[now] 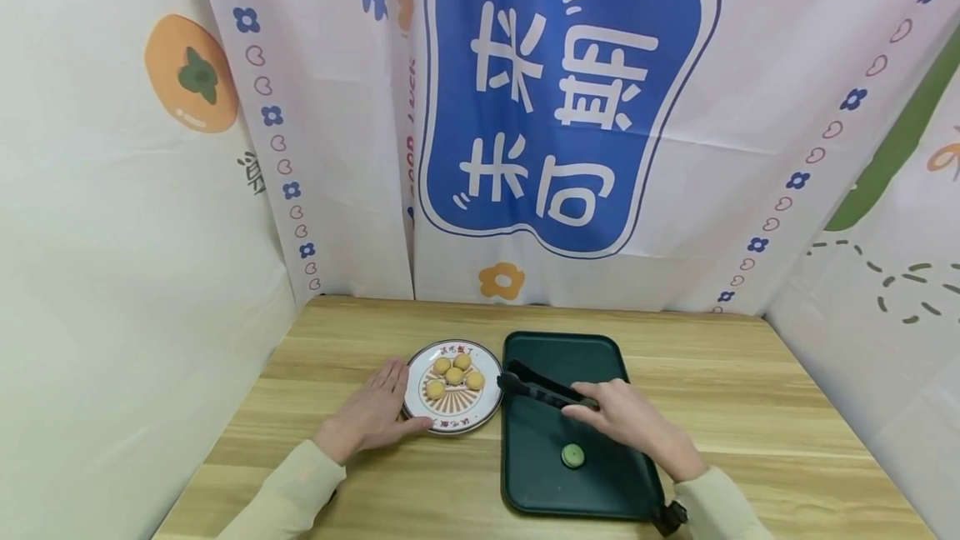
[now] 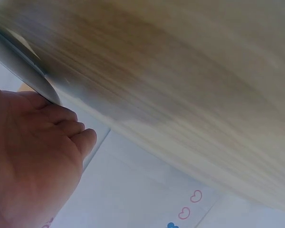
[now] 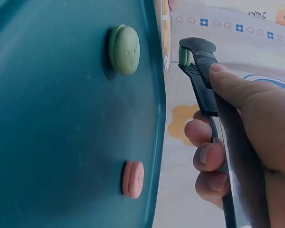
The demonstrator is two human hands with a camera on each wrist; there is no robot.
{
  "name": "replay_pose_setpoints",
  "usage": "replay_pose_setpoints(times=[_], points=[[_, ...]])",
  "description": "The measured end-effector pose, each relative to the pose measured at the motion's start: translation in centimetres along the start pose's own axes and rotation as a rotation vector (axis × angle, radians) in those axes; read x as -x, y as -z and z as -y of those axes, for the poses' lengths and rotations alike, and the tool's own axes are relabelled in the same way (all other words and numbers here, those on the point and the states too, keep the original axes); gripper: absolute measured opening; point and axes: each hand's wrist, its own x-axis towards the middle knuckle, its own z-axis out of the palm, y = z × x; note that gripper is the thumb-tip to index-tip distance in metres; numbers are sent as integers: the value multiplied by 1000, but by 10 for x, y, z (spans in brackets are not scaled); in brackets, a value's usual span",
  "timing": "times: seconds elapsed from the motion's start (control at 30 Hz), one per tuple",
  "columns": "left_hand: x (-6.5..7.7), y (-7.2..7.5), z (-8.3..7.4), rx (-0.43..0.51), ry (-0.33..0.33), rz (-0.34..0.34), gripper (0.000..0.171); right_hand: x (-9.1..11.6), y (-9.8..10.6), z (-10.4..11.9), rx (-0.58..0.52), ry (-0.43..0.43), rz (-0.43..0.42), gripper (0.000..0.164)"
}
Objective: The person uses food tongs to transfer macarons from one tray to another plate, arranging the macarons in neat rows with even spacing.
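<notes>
My right hand (image 1: pixel 628 421) holds black tongs (image 1: pixel 551 395) over a dark green tray (image 1: pixel 534 477). In the right wrist view, a green macaron (image 3: pixel 184 56) sits between the tong tips. Another green macaron (image 1: pixel 573 456) lies on the tray, and a pink macaron (image 3: pixel 133 179) also shows there in the right wrist view; the head view does not show the pink one. A white plate (image 1: pixel 489 402) with several yellow macarons (image 1: pixel 453 376) stands left of the tray. Around its left edge, my left hand (image 1: pixel 375 411) rests with extended fingers and thumb touching the rim.
Plate and tray stand side by side on a wood-grain table (image 1: pixel 712 407). A printed cloth (image 1: pixel 360 190) hangs behind the table, with white cloth at both sides. The tong tips are close to the plate's right rim.
</notes>
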Motion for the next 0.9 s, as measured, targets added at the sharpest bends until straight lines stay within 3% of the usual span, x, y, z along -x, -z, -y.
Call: replay_pose_setpoints(times=[0.37,0.9], points=[[0,3,0,14,-1,2,112,-7,-4,9,-3,15,-23,60],[-1,1,-1,-4,-6,-2,111,-21,-12,28,-47,29,31,55]])
